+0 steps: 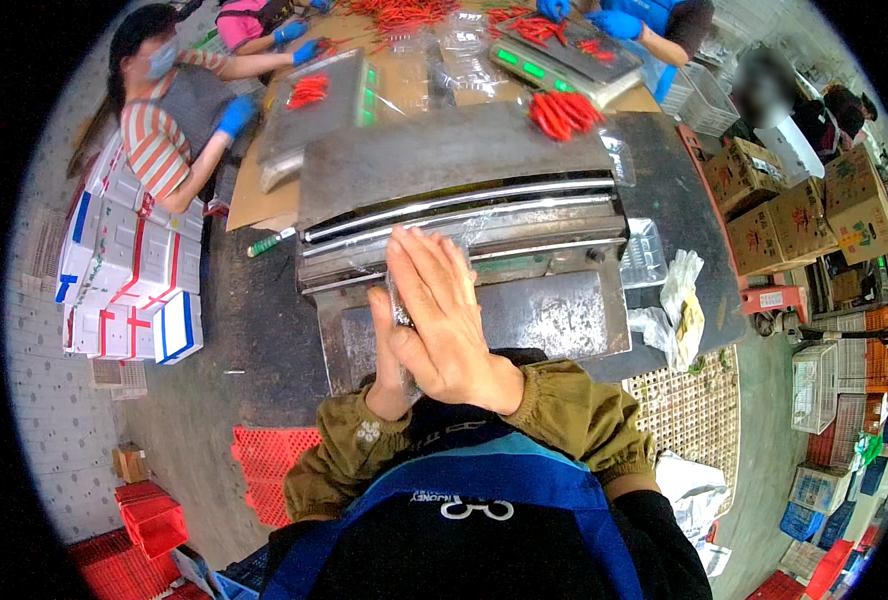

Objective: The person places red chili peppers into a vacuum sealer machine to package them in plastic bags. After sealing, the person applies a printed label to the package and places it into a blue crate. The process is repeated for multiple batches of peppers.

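Observation:
My right hand (pixel 444 322) lies flat with its fingers pointing away from me. Its palm faces my left hand (pixel 385 352), which is mostly hidden behind it. Between the palms is a shiny piece of clear plastic (pixel 400 309), seen nearly edge-on; whether it is a tray or film I cannot tell. Both hands are above the front of a metal film-wrapping machine (pixel 549 319) with bright rollers (pixel 466 206). A bunch of red chillies (pixel 564 114) rests on the machine's upper plate, toward the right.
A green-handled tool (pixel 270 242) lies left of the machine. Clear trays (pixel 643 251) and crumpled plastic (pixel 682 304) lie on its right. Digital scales (pixel 316 105) (pixel 564 60) holding chillies stand beyond, with gloved co-workers around. White foam boxes (pixel 133 255) are stacked at left, cartons (pixel 781 217) at right.

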The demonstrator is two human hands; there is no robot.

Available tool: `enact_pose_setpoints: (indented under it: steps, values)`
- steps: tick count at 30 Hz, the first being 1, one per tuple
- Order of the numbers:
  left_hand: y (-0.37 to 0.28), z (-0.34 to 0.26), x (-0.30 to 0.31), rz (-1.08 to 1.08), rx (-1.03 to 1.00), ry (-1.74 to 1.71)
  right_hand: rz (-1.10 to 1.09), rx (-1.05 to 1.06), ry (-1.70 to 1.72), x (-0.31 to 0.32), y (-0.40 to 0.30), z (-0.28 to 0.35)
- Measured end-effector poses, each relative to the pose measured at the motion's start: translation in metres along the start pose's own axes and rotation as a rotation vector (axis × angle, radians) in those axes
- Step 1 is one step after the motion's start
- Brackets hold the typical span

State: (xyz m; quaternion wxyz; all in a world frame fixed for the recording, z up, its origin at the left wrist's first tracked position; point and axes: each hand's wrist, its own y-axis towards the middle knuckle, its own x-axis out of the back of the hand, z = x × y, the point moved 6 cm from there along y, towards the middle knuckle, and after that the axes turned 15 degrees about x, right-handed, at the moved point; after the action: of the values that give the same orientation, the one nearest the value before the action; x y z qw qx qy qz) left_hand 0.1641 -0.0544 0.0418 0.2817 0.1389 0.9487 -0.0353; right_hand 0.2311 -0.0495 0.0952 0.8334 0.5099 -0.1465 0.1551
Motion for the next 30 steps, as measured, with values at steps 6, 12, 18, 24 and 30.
enact_pose_setpoints:
  steps: [6, 12, 18, 24, 30]
  values:
    - [0.001, 0.004, 0.01, -0.027, -0.001, -0.129, 0.037, 0.034, 0.026, -0.01, -0.003, -0.014]
    - [0.0, -0.026, -0.004, 0.263, -0.007, -0.638, -0.051, 0.056, -0.05, 0.018, 0.007, -0.007]
    - [-0.019, 0.005, 0.014, 0.068, 0.025, -0.565, 0.012, 0.076, 0.005, -0.008, -0.011, -0.014]
    - [-0.027, -0.015, 0.018, -0.114, -0.013, -0.446, -0.051, 0.06, 0.132, -0.021, -0.013, -0.004]
    - [-0.076, -0.04, 0.052, -0.696, -0.14, -0.045, 0.192, 0.027, 0.352, -0.069, -0.031, 0.037]
